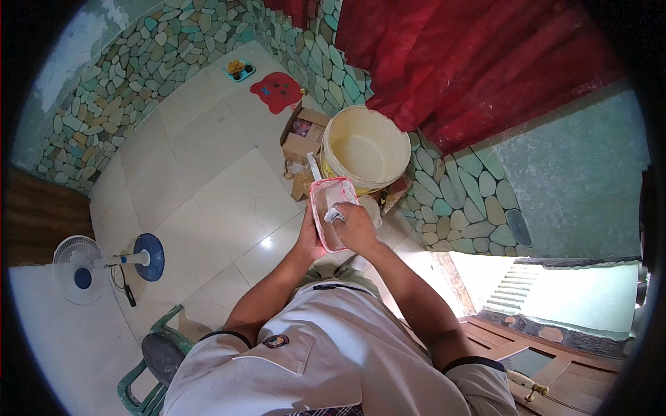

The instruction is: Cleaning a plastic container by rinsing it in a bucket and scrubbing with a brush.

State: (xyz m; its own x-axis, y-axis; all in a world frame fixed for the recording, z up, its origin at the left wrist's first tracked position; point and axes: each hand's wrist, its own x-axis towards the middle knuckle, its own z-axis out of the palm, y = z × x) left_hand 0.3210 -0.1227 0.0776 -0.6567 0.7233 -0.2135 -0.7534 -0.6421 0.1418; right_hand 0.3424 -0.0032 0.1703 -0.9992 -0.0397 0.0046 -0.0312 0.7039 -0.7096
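Note:
In front of my body I hold a red-rimmed rectangular tray, its inside smeared with a whitish coating. My left hand is closed around the tray's left side. Over its inside, my right hand grips a crumpled white-grey piece that looks like a rag; its lower part is hidden by the fingers. A pale flat strip sticks up past the tray's far edge; I cannot tell if it belongs to the tray. Just beyond stands a large whitish bucket with residue inside.
Open cardboard boxes sit left of the bucket. Farther off are a red mat and a blue tray of small items. A fan and green chair stand left. A red curtain hangs over the stone-patterned wall.

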